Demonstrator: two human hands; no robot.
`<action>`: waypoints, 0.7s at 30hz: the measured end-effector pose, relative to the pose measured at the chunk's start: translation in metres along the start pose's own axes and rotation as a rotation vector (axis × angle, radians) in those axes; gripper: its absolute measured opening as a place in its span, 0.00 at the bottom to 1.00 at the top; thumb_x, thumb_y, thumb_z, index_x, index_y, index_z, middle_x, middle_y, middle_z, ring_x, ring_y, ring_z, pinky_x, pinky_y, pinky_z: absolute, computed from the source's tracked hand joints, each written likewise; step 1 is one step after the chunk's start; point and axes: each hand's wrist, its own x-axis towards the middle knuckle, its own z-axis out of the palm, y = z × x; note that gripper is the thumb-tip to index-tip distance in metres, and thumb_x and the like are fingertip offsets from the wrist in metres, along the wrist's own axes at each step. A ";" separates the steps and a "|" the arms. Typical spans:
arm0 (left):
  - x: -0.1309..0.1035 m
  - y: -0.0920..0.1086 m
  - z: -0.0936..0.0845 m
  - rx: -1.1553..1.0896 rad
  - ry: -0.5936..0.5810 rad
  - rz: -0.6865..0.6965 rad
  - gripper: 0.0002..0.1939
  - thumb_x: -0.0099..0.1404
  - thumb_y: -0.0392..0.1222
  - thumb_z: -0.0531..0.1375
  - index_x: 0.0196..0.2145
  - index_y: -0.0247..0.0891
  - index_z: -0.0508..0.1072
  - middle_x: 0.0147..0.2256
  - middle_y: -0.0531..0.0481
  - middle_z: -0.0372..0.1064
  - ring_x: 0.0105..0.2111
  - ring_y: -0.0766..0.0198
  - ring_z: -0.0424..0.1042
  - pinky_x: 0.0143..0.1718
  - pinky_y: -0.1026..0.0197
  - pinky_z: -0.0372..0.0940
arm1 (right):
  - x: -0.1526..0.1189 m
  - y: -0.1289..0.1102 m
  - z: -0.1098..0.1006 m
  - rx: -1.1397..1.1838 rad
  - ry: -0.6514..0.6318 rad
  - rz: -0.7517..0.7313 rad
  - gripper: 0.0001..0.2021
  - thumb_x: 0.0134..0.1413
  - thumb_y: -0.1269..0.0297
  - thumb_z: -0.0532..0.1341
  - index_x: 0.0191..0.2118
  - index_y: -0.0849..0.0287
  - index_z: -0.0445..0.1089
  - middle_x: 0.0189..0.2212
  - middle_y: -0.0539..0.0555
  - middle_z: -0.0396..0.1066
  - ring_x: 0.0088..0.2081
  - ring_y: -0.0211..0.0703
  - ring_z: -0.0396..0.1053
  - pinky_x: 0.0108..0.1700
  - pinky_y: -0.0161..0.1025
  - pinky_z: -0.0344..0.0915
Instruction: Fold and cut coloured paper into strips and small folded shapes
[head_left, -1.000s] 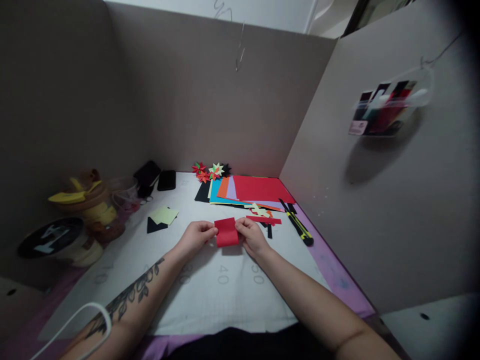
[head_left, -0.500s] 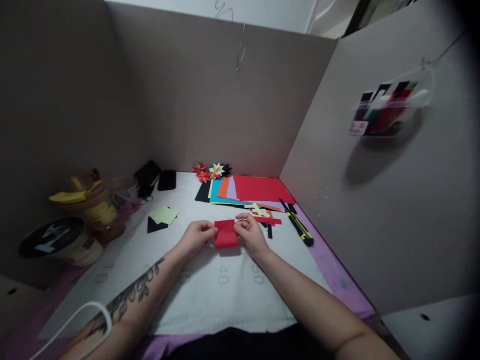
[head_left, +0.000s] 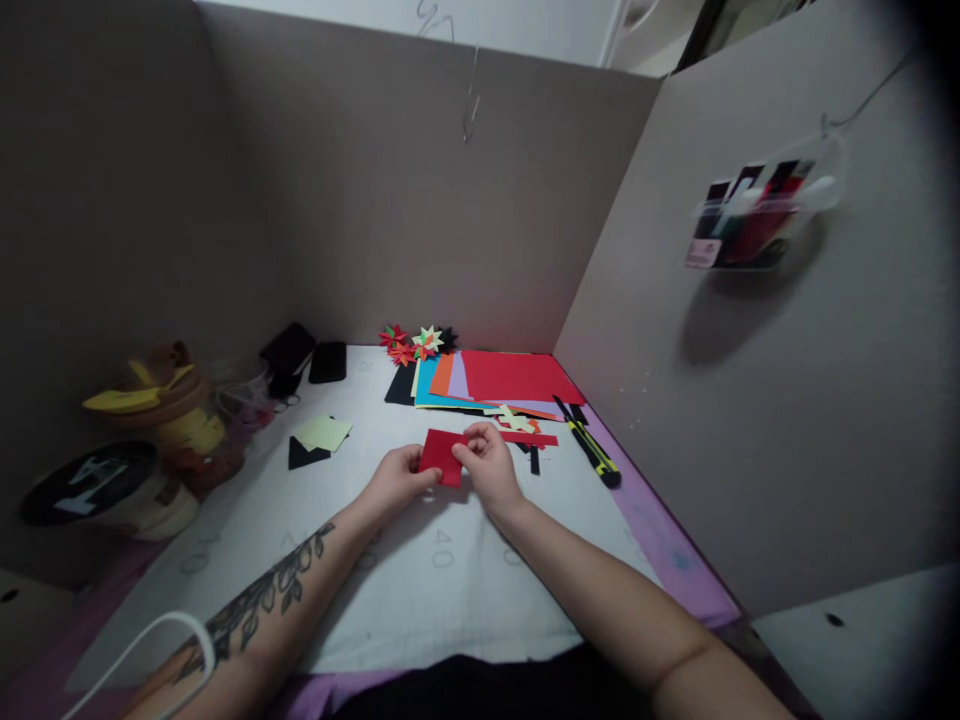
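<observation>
A small square of red paper [head_left: 442,455] is held between my two hands, above the white mat [head_left: 450,610]. Its left side is pinched by my left hand [head_left: 401,475], thumb in front. My right hand [head_left: 486,460] grips the right edge, its thumb pressed on the front face and fingers curled behind. Beyond the right hand lie cut paper scraps [head_left: 515,418] and a red paper strip [head_left: 536,439]. To the left, a pale green paper square [head_left: 324,433] rests partly over a black paper piece [head_left: 307,456].
Coloured paper sheets [head_left: 517,378] lie fanned at the back, beside folded paper stars [head_left: 427,342]. A black and yellow utility knife [head_left: 595,455] rests at the right. Pots [head_left: 172,410] and a black-lidded tub [head_left: 97,485] crowd the left. Grey walls enclose the table.
The red paper, curled over at its lower edge before, now looks flatter and tilted. My left thumb has moved lower across its front, and my right thumb lies further over its face.
</observation>
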 end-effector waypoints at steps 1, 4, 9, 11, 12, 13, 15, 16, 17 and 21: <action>0.000 0.000 0.001 -0.015 0.004 -0.012 0.14 0.49 0.43 0.64 0.33 0.32 0.71 0.26 0.48 0.72 0.23 0.65 0.69 0.24 0.65 0.60 | 0.001 -0.001 0.000 0.002 0.020 -0.003 0.12 0.42 0.66 0.63 0.34 0.55 0.60 0.20 0.41 0.58 0.21 0.32 0.58 0.26 0.31 0.56; -0.002 0.004 0.001 -0.052 0.023 -0.056 0.14 0.48 0.44 0.65 0.30 0.32 0.70 0.23 0.50 0.71 0.19 0.67 0.66 0.22 0.66 0.58 | 0.003 -0.002 -0.002 0.007 0.062 -0.007 0.13 0.42 0.65 0.63 0.35 0.55 0.60 0.20 0.41 0.57 0.21 0.33 0.58 0.27 0.32 0.57; -0.002 0.005 -0.003 0.039 0.047 -0.088 0.15 0.46 0.46 0.66 0.28 0.32 0.71 0.18 0.53 0.68 0.16 0.69 0.63 0.18 0.67 0.52 | 0.004 -0.001 -0.004 0.009 0.048 -0.022 0.15 0.43 0.64 0.64 0.37 0.55 0.59 0.21 0.41 0.58 0.23 0.33 0.61 0.29 0.32 0.60; 0.000 0.003 -0.004 0.032 0.077 -0.067 0.15 0.46 0.46 0.66 0.28 0.32 0.71 0.18 0.53 0.68 0.16 0.69 0.63 0.19 0.67 0.53 | 0.003 0.000 -0.002 0.049 -0.033 0.005 0.18 0.43 0.64 0.64 0.41 0.54 0.58 0.24 0.43 0.63 0.25 0.34 0.64 0.31 0.33 0.62; 0.000 0.002 -0.004 0.017 0.099 -0.049 0.15 0.47 0.46 0.66 0.29 0.32 0.71 0.19 0.53 0.69 0.17 0.68 0.64 0.19 0.67 0.55 | 0.002 0.000 -0.001 0.068 -0.086 0.028 0.21 0.43 0.64 0.65 0.43 0.54 0.57 0.26 0.44 0.66 0.27 0.36 0.67 0.33 0.34 0.64; 0.001 0.001 -0.004 -0.001 0.119 -0.027 0.15 0.47 0.46 0.66 0.29 0.32 0.71 0.20 0.52 0.70 0.18 0.68 0.65 0.20 0.67 0.56 | 0.000 0.000 0.001 0.075 -0.135 0.054 0.25 0.41 0.64 0.66 0.46 0.53 0.56 0.29 0.46 0.68 0.30 0.37 0.69 0.34 0.36 0.65; 0.002 0.000 -0.004 -0.029 0.147 0.016 0.15 0.48 0.45 0.66 0.30 0.32 0.71 0.23 0.50 0.72 0.21 0.67 0.68 0.22 0.66 0.59 | -0.002 0.001 0.005 0.052 -0.191 0.096 0.32 0.37 0.65 0.69 0.49 0.53 0.54 0.34 0.49 0.71 0.33 0.40 0.71 0.36 0.38 0.66; 0.002 -0.001 -0.004 -0.035 0.157 0.034 0.14 0.48 0.44 0.66 0.30 0.32 0.71 0.24 0.50 0.72 0.22 0.66 0.69 0.23 0.66 0.59 | -0.004 0.000 0.007 0.036 -0.192 0.109 0.33 0.36 0.65 0.69 0.49 0.53 0.54 0.34 0.50 0.72 0.34 0.41 0.72 0.36 0.38 0.67; 0.002 -0.001 -0.004 -0.040 0.164 0.045 0.14 0.48 0.44 0.66 0.30 0.32 0.71 0.25 0.49 0.73 0.23 0.66 0.69 0.24 0.66 0.60 | -0.004 0.000 0.008 0.023 -0.185 0.121 0.34 0.35 0.65 0.70 0.50 0.54 0.55 0.33 0.50 0.73 0.33 0.42 0.72 0.36 0.38 0.67; 0.001 0.000 -0.003 -0.069 0.175 0.023 0.15 0.48 0.46 0.66 0.29 0.32 0.71 0.25 0.48 0.73 0.22 0.65 0.70 0.22 0.66 0.60 | -0.003 0.000 0.009 -0.009 -0.177 0.168 0.32 0.36 0.66 0.68 0.50 0.56 0.57 0.23 0.46 0.71 0.26 0.40 0.71 0.30 0.35 0.66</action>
